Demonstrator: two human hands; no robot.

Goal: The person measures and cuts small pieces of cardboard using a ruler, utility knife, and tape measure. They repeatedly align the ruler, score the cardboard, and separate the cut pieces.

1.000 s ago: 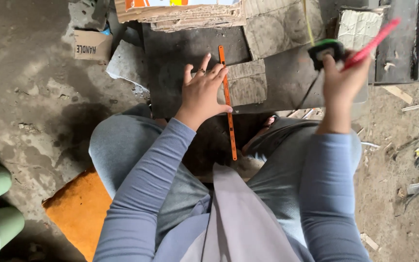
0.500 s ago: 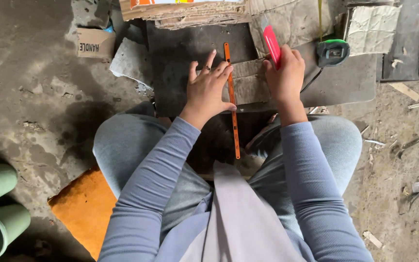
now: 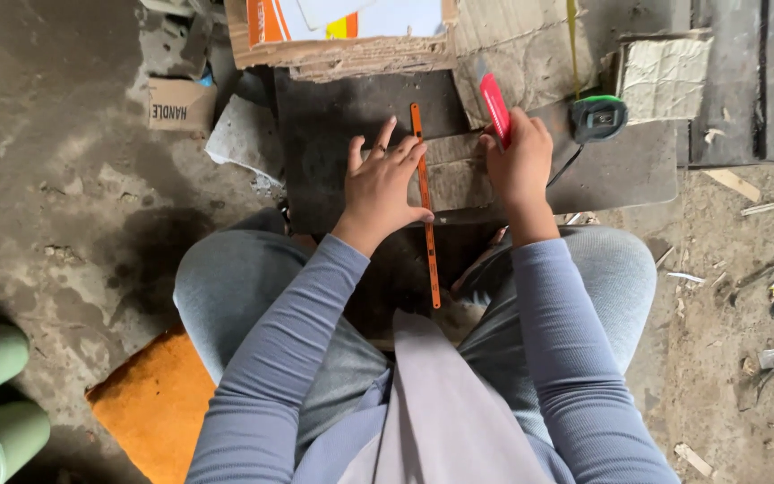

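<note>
The orange strip, a long, thin, flat blade-like piece, is lying on a dark board that is serving as the surface, its long axis running from 12 o'clock down to 6 o'clock, the near end overhanging the board's edge above the person's lap. The left hand is pressing it down with fingers spread flat, fingertips touching the strip's left edge. The right hand, just at 3 o'clock of the strip, is closing around a red cutter, whose tip is pointing toward 12 o'clock. Under both hands is lying a worn cardboard piece. A green and black tape measure is sitting at 2 o'clock. A torn cardboard box with orange and yellow print is resting at 12 o'clock, and a small brown printed carton at 10 o'clock.
</note>
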